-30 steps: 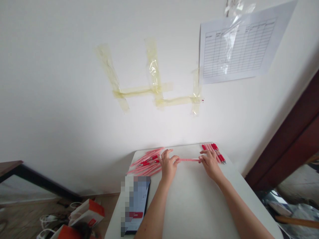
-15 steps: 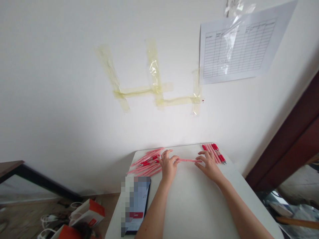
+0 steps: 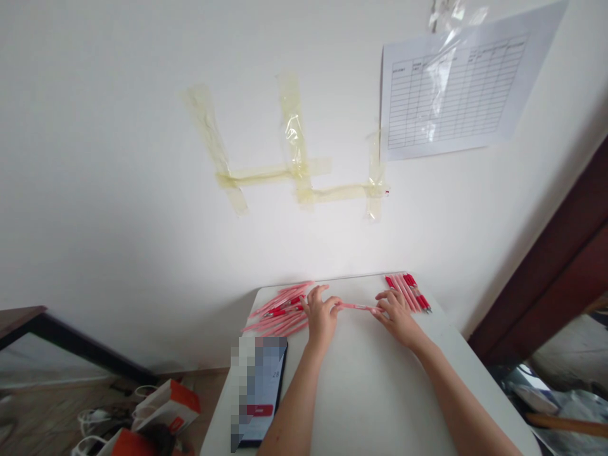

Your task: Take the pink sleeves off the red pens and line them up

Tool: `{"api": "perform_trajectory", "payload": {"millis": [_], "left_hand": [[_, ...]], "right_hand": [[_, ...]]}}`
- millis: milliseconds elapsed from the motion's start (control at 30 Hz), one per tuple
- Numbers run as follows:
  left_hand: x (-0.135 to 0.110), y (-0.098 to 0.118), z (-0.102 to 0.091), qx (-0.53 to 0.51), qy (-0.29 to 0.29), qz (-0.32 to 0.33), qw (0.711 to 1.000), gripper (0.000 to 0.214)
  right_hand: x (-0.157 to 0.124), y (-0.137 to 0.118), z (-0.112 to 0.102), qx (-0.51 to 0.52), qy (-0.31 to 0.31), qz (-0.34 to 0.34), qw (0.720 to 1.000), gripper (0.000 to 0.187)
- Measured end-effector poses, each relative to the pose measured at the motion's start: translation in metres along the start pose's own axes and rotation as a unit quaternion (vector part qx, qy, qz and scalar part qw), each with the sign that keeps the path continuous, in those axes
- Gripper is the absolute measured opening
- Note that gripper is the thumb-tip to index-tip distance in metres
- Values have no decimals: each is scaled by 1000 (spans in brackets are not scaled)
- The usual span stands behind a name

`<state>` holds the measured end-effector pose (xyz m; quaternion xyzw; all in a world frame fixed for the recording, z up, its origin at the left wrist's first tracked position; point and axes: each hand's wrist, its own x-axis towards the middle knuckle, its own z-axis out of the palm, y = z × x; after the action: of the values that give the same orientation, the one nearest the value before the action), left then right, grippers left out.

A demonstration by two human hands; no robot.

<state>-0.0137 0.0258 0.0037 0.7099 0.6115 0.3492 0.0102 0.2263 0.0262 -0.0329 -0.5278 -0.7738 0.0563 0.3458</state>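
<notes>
A slim pink pen [image 3: 355, 306] stretches level between my two hands above the white table. My left hand [image 3: 323, 316] pinches its left end between thumb and finger, the other fingers raised. At the other end, the fingertips of my right hand [image 3: 398, 318] close on the pen. A small white marking shows along its middle. Beside my left hand lies a loose pile of pink and red pens [image 3: 280, 320], partly covered by that hand. Just beyond my right hand, several pens [image 3: 405, 291] lie side by side in a row.
A tablet or phone [image 3: 273, 392], partly blurred out, lies at the table's left edge. Behind the table [image 3: 375, 392] rises a white wall with yellowish tape [image 3: 266, 176] and a printed sheet [image 3: 456, 95]. Orange-and-white bags [image 3: 168, 405] stand on the floor at left.
The pen has turned in my fingers, so its white marking now shows. My right fingers have curled in a little. My left hand stays in place. The number on the screen has changed.
</notes>
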Motion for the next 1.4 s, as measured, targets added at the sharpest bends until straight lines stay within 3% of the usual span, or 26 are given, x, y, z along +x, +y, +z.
{"api": "perform_trajectory", "payload": {"millis": [267, 667, 1100, 1300, 1400], "left_hand": [[-1, -2, 2, 4, 16, 11, 1000, 8], [-1, -1, 5, -9, 12, 8, 1000, 9], [-1, -2, 6, -7, 24, 13, 1000, 9], [-1, 0, 5, -8, 18, 8, 1000, 9], [-1, 0, 5, -7, 17, 6, 1000, 8]], "right_hand": [[0, -2, -3, 10, 4, -3, 1000, 34], [2, 8, 7, -9, 91, 40, 995, 39], [4, 13, 12, -9, 55, 25, 998, 43], [4, 5, 5, 13, 41, 39, 998, 55], [3, 0, 0, 2, 35, 46, 998, 51]]}}
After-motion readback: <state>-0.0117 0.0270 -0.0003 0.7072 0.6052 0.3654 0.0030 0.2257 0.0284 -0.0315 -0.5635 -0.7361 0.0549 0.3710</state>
